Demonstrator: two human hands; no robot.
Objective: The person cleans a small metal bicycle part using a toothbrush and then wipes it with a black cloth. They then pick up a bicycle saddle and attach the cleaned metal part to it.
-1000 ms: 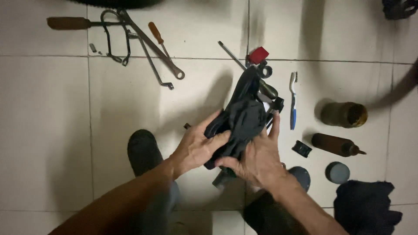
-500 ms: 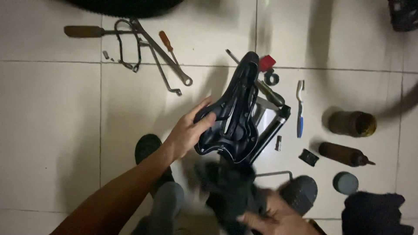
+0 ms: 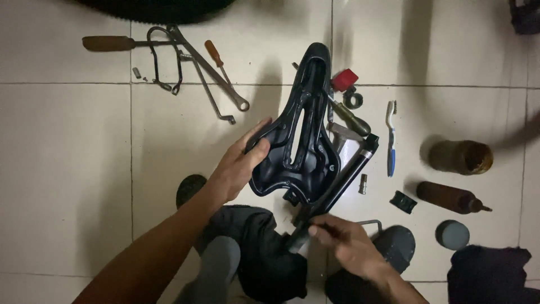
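A black bicycle saddle (image 3: 301,129) is held above the tiled floor, its underside facing me and its nose pointing away. My left hand (image 3: 239,166) grips the saddle's left edge. A black seat post (image 3: 343,180) runs from under the saddle down to the right. My right hand (image 3: 346,245) closes around the lower end of that post. A dark cloth (image 3: 264,262) lies over my lap below the saddle.
Wrenches (image 3: 211,73), a wooden-handled tool (image 3: 109,43) and an orange screwdriver (image 3: 216,56) lie at the upper left. A toothbrush (image 3: 390,138), a red part (image 3: 345,80), brown bottles (image 3: 450,197), a jar (image 3: 460,156), a round cap (image 3: 451,234) and a dark rag (image 3: 492,273) sit on the right. A tyre (image 3: 157,7) edges the top.
The dark cloth that wrapped the saddle has come off and dropped to my lap. My right hand moved from the cloth to the seat post. The saddle now shows bare.
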